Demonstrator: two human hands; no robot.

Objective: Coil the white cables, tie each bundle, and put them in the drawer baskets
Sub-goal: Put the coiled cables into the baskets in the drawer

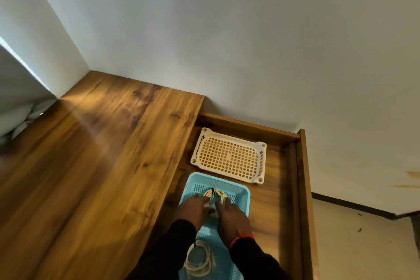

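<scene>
Flat, both hands (212, 211) hold coiled cable (216, 195) in blue basket (244, 193).

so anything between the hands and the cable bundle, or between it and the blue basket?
Nothing visible. Both the left hand and right hand are already on the coiled cable bundle, which sits inside the blue basket. A second coiled cable lies in the near blue basket, clear of the hands.
</scene>
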